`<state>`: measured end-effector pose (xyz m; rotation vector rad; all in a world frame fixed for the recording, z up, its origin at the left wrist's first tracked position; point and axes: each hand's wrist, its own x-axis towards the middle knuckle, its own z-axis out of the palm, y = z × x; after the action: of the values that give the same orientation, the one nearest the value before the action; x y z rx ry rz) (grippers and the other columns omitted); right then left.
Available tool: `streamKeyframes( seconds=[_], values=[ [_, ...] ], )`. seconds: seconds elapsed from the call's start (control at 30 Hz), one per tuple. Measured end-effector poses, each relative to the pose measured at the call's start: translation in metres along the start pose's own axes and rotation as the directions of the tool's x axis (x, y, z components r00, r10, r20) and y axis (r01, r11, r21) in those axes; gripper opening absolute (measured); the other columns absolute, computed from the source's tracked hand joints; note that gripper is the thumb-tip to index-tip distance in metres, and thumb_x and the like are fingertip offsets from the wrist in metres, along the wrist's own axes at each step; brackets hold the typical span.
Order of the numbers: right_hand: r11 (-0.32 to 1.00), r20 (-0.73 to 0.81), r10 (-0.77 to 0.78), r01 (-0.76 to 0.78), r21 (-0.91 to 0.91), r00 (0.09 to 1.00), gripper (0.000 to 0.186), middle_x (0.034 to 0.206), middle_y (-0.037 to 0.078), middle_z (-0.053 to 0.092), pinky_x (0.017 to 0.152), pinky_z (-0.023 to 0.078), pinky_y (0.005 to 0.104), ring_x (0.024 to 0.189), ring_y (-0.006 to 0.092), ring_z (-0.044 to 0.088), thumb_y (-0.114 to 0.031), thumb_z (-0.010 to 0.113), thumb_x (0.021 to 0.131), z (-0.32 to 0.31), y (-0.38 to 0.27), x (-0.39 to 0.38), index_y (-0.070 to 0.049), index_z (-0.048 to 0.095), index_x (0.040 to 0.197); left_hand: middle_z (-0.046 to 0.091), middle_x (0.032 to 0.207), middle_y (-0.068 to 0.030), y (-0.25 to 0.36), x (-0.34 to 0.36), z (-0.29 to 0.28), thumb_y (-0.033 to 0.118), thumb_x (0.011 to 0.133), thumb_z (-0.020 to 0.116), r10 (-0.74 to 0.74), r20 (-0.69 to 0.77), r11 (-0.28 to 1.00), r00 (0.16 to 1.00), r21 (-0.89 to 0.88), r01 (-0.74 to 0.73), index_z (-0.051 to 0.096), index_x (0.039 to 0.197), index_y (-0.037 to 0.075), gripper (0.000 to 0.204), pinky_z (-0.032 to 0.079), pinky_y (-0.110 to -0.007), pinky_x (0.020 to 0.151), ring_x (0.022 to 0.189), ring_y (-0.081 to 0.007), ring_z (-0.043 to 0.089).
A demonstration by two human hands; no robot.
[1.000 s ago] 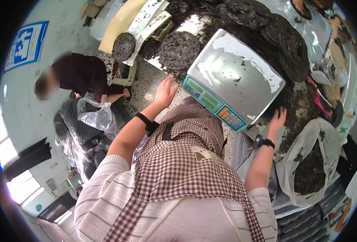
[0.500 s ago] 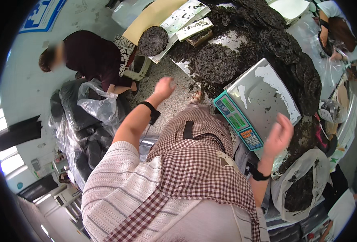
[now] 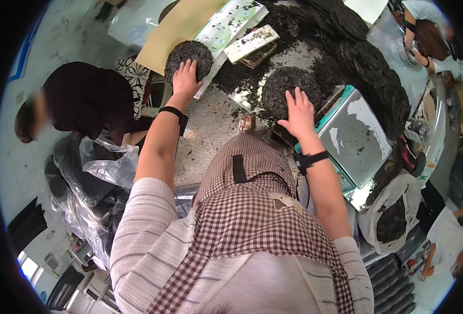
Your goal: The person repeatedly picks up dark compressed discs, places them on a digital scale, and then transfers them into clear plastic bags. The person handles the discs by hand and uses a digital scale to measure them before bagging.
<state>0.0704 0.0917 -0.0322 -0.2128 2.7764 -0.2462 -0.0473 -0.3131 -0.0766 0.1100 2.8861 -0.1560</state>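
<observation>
My left hand (image 3: 186,78) lies on a dark, matted round cake (image 3: 187,51) at the upper left, its fingers stretched over the top. My right hand (image 3: 299,115) is spread over a second dark round cake (image 3: 284,81) at centre; whether it presses on it or hovers I cannot tell. Just right of that hand stands a scale (image 3: 360,136) with a teal body and steel plate. Beyond it rises a heap of dark flattened clumps (image 3: 373,73). A pale block (image 3: 250,42) and a tan sheet (image 3: 163,26) flank the cakes.
A co-worker in dark clothes (image 3: 85,99) bends at left beside clear plastic bags (image 3: 106,162) of black material. Another person (image 3: 425,34) works at upper right, a third (image 3: 446,235) at lower right. An open bag (image 3: 391,214) of dark material is below the scale.
Both hands have moved up onto the two cakes, my right hand leaving the scale's side and moving leftward. The view has shifted, and the scale sits lower and further right in it.
</observation>
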Motion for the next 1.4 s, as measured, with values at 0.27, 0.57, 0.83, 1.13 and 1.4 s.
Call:
streamKeyframes(
  seconds=[0.27, 0.57, 0.83, 1.13, 1.4],
  values=[
    [-0.219, -0.073, 0.179, 0.112, 0.969, 0.981, 0.057, 0.148, 0.015, 0.059, 0.111, 0.05, 0.0431, 0.13, 0.0297, 0.061, -0.024, 0.076, 0.098, -0.047, -0.034, -0.016, -0.001, 0.054, 0.145, 0.068, 0.131, -0.0151, 0.06, -0.061, -0.129, 0.025, 0.104, 0.062, 0.041, 0.128, -0.627, 0.991, -0.769, 0.126, 0.058, 0.139, -0.003, 0.045, 0.053, -0.043, 0.106, 0.12, -0.0272, 0.067],
    [-0.361, 0.017, 0.722, 0.356, 0.862, 0.692, 0.046, 0.141, 0.011, 0.064, 0.109, 0.052, 0.044, 0.126, 0.0249, 0.062, -0.009, 0.07, 0.1, -0.074, 0.058, -0.195, 0.0, 0.057, 0.144, 0.069, 0.131, -0.0107, 0.224, -0.087, -0.079, 0.036, 0.105, 0.064, 0.532, -0.053, 0.008, 0.845, -0.998, -0.067, 0.058, 0.14, 0.003, 0.049, 0.051, -0.042, 0.107, 0.126, -0.0275, 0.065],
    [0.482, -0.59, 0.806, -0.617, 0.622, 0.034, 0.043, 0.123, 0.024, 0.072, 0.094, 0.054, 0.0449, 0.108, 0.0396, 0.071, -0.027, 0.069, 0.103, -0.002, 0.204, -0.371, 0.004, 0.064, 0.131, 0.012, 0.177, -0.0158, 0.317, -0.076, -0.052, 0.061, 0.079, 0.084, 0.603, 0.124, 0.774, 0.788, 0.146, -0.616, 0.016, 0.169, 0.01, 0.124, 0.009, -0.054, 0.131, 0.164, -0.0336, 0.01],
    [0.596, -0.26, 0.799, -0.768, 0.232, 0.542, 0.09, 0.163, 0.012, 0.044, 0.123, 0.032, 0.0519, 0.151, 0.0329, 0.04, -0.024, 0.09, 0.078, 0.152, 0.304, -0.36, -0.01, 0.047, 0.155, 0.023, 0.174, -0.0154, 0.304, -0.063, -0.037, 0.043, 0.08, 0.087, 0.699, -0.038, 0.708, 0.714, -0.106, -0.698, 0.03, 0.165, 0.012, 0.108, 0.019, -0.049, 0.131, 0.16, -0.0343, 0.023],
    [0.564, -0.126, 0.825, -0.807, 0.175, 0.55, 0.093, 0.15, 0.018, 0.05, 0.115, 0.043, 0.0521, 0.139, 0.0407, 0.048, -0.045, 0.087, 0.08, 0.154, 0.302, -0.339, -0.002, 0.047, 0.152, 0.049, 0.16, -0.0157, 0.278, -0.051, -0.052, 0.019, 0.094, 0.07, 0.707, -0.165, 0.664, 0.687, -0.178, -0.726, 0.052, 0.153, 0.01, 0.062, 0.037, -0.047, 0.123, 0.15, -0.0371, 0.043]
  ],
)
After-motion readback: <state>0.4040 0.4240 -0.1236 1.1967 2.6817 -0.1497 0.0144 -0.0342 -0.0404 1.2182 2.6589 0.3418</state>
